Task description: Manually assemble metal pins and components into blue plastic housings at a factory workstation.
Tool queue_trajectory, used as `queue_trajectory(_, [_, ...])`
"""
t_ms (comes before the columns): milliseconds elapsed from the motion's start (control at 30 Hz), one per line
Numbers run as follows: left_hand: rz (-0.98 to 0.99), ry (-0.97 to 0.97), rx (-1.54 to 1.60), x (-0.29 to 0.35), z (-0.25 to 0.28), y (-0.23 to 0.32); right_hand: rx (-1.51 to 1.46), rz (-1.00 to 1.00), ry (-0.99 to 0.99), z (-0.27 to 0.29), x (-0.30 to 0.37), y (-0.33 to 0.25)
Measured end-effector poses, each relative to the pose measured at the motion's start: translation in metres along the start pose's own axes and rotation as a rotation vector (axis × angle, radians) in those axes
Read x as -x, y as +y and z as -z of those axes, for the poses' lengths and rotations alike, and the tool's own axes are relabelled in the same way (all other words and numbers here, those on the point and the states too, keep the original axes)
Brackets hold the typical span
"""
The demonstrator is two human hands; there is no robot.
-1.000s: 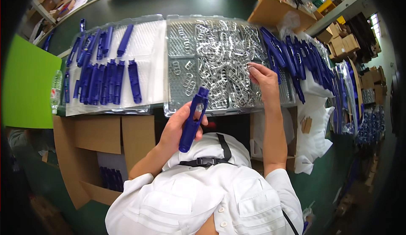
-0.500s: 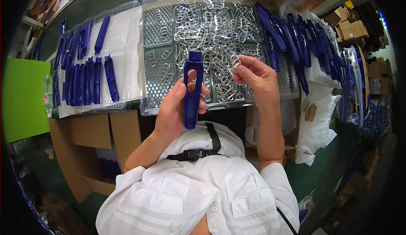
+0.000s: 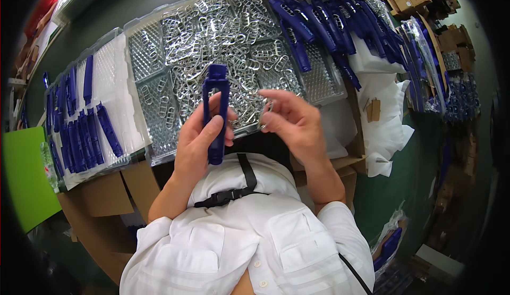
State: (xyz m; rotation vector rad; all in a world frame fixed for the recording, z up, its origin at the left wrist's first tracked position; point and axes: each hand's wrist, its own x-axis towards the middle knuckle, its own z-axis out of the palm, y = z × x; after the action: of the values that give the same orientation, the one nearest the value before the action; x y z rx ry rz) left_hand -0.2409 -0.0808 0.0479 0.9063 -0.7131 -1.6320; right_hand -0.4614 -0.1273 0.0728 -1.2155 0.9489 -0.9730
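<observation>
My left hand [image 3: 197,138] is closed round a long blue plastic housing [image 3: 217,130], held upright with its rectangular slot toward the top. The thumb lies across its front. My right hand [image 3: 297,127] pinches a small shiny metal link piece [image 3: 266,113] between thumb and fingertips, a short way right of the housing and apart from it. Beneath and beyond both hands, a clear plastic tray [image 3: 142,64] bears a heap of similar metal link pieces [image 3: 202,34].
To the left, blue housings [image 3: 79,138] lie in rows on white foam sheet [image 3: 125,114]. More blue housings [image 3: 329,26] are piled at the right. A green board [image 3: 29,175], cardboard boxes [image 3: 95,196] and white packing foam [image 3: 390,114] surround the table.
The view has turned, so the table appears shifted left and tilted. My right hand with the metal piece has come lower and nearer the housing. My left thumb now lies over the housing's front.
</observation>
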Motion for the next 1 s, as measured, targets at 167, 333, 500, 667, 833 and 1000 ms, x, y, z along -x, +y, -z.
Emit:
queue_trajectory(167, [0.247, -0.156, 0.364, 0.005, 0.012, -0.013, -0.030, -0.051, 0.102, 0.008, -0.004, -0.008])
queue_trajectory(333, [0.276, -0.108, 0.314, 0.019, 0.010, -0.018, -0.008, 0.020, 0.116, -0.006, -0.006, -0.007])
queue_trajectory(500, [0.251, -0.090, 0.090, 0.031, 0.017, -0.016, 0.100, 0.094, 0.117, -0.021, 0.001, -0.012])
queue_trajectory(667, [0.154, -0.086, -0.058, 0.040, 0.023, -0.019, 0.401, 0.315, 0.010, -0.036, -0.003, -0.014])
queue_trajectory(833, [0.093, -0.032, -0.153, 0.048, 0.023, -0.024, 0.679, 0.387, -0.049, -0.055, -0.002, -0.017])
queue_trajectory(1000, [0.015, -0.057, -0.273, 0.050, 0.024, -0.023, 0.775, 0.421, -0.051, -0.065, -0.003, -0.009])
